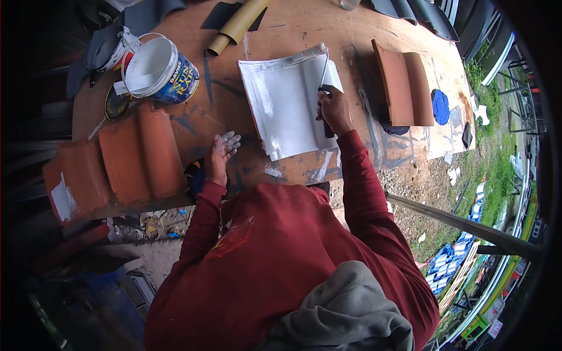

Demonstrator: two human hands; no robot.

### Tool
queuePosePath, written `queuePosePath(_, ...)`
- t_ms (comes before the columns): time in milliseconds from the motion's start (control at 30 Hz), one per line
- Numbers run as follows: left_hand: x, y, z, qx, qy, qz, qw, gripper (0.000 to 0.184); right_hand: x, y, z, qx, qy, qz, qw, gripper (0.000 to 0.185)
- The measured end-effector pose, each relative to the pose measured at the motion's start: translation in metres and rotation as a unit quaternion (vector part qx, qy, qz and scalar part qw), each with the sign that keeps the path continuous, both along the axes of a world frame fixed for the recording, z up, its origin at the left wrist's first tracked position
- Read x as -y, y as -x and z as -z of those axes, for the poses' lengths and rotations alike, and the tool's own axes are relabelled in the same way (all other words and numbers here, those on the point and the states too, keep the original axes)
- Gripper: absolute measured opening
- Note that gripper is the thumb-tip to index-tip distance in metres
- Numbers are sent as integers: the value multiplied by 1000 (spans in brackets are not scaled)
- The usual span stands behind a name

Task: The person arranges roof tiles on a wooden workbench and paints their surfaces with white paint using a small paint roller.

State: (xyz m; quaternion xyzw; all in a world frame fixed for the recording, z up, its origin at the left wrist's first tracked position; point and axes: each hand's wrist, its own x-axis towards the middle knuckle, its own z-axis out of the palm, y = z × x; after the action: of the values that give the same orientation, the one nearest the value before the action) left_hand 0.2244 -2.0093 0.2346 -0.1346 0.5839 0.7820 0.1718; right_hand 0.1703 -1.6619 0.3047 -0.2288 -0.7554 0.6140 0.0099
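You are holding the paint roller (301, 55) firmly in your right hand (333, 111), its head lying along the far edge of the white tile (290, 102) on the counter (293, 23), while your left hand (221, 153) is holding nothing, its fingers loosely spread. You are apparently coating the tile, and the next stroke is probably calling for light, even pressure over the shiny left-side patches.
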Motion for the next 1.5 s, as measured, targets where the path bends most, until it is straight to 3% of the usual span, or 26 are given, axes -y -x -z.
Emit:
queuePosePath(167, 35, -18, -20, -56, 3, -35, 998, 61, -7, -36, 5, -11, 27, -15, 999, 34)
queuePosePath(233, 50, -34, -14, -10, 8, -113, 993, 60, -14, -82, 15, 13, 85, -9, 996, 34)
queuePosePath(367, 51, -56, 6, 70, -20, -181, 981, 61, -15, -177, 27, 36, 77, -8, 996, 33)
queuePosePath(500, 7, -61, -2, 66, -3, -165, 984, 61, -27, -208, -2, 55, 103, -43, 992, 36)
queuePosePath(667, -58, -79, -28, 20, 51, -159, 986, 31, -64, -170, -21, -26, 25, -94, 995, 41)
queuePosePath(800, -91, -115, -36, -6, 90, -190, 978, 26, -79, -121, -54, -53, 30, -164, 985, 43)
queuePosePath(967, -87, -165, -30, 14, 88, -321, 943, 18, -48, -71, -79, -67, 38, -248, 966, 41)
queuePosePath(1100, -67, -183, -24, 94, 40, -402, 910, 20, 4, -30, -95, -117, 83, -343, 928, 40)
queuePosePath(1167, -54, -178, -20, 84, 55, -375, 921, 27, 39, -7, -92, -179, 103, -371, 905, 39)
queuePosePath(1300, -19, -146, -6, 101, 71, -333, 935, 40, 137, 33, -88, -223, 42, -306, 924, 32)
queuePosePath(1367, 2, -122, 4, 45, 70, -357, 930, 47, 191, 51, -74, -268, 4, -270, 925, 32)
queuePosePath(1500, 48, -74, 14, 76, 1, -296, 952, 48, 270, 64, -25, -303, -37, -236, 923, 36)
